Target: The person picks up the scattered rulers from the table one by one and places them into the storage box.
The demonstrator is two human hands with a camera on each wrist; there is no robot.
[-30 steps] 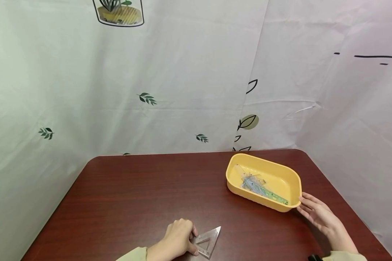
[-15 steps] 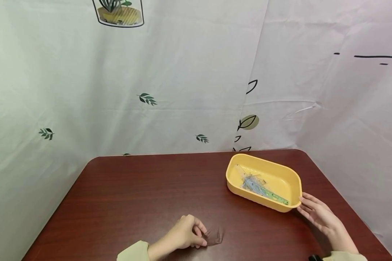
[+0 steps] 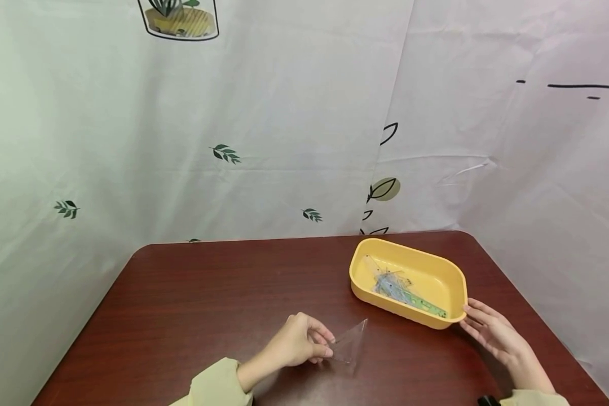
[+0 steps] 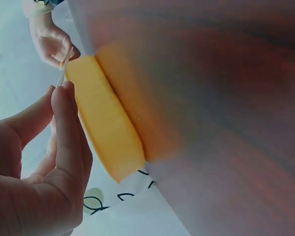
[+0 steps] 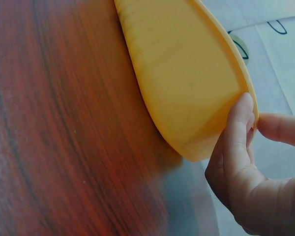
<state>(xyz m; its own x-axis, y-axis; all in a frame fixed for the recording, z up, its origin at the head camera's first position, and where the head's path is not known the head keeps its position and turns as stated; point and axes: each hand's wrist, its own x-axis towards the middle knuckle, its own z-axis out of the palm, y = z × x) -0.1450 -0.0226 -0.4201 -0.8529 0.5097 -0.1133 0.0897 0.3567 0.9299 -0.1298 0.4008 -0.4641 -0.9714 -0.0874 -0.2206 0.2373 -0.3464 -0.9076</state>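
My left hand point(image 3: 299, 343) pinches a clear set square point(image 3: 349, 345) by one edge between thumb and fingertips, held above the table. In the left wrist view the set square point(image 4: 62, 71) shows edge-on as a thin strip. To the right stands a yellow plastic bin point(image 3: 433, 262), holding a green ruler point(image 3: 426, 307), a clear ruler-like strip point(image 3: 371, 263) and a tangle of clear bluish pieces point(image 3: 393, 286). At the bin's near right corner my right hand point(image 3: 502, 338) holds the rim, with fingers point(image 5: 241, 110) against the outer wall.
The dark red wooden table point(image 3: 223, 293) has rounded back corners. A pale curtain point(image 3: 264, 113) with leaf prints hangs behind it and along both sides. The bin stands close to the table's back right corner.
My left hand has lifted the set square off the table and moved it rightward and away from me, towards the bin. My right hand and the bin stay in place.
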